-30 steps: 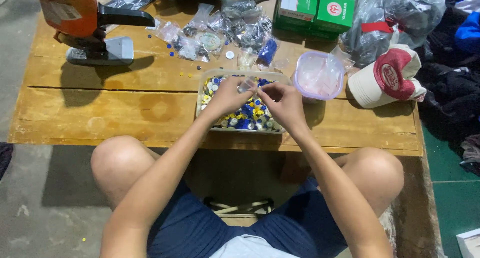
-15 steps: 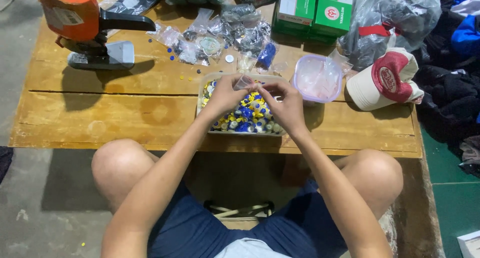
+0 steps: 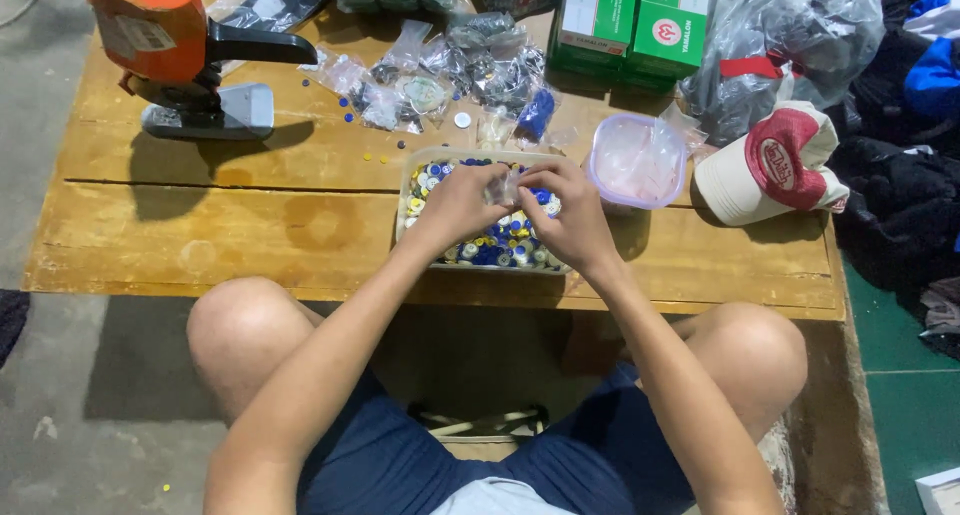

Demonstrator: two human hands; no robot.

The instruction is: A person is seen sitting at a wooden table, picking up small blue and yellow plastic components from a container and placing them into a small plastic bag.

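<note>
the head view looks down on a low wooden table (image 3: 250, 215) with the person's bare knees at its near edge. both hands meet over a shallow clear tray (image 3: 420, 170) that sits near the middle of the table and is filled with small blue, yellow and white buttons (image 3: 495, 247). the left hand (image 3: 455, 203) has its fingers curled and pressed toward the thumb, pinching one end of a small clear plastic bag (image 3: 508, 185); the right hand (image 3: 570, 210) pinches the other end of the same bag between thumb and bent fingers, so the bag is held in the air just above the tray, between the two hands. what is inside the bag is too small to tell. just to the right of the tray stands a round clear tub with a purple rim (image 3: 638, 161), apart from the right hand. beyond the tray lies a loose heap of small clear bags (image 3: 450, 70) with a few stray buttons scattered beside it. at the far left of the table stands an orange machine with a black handle (image 3: 175, 45) on a grey base. two green boxes (image 3: 630, 20) stand at the far edge, and a red and white cap (image 3: 775, 165) rests at the right end, beside a large grey plastic sack (image 3: 800, 35).
</note>
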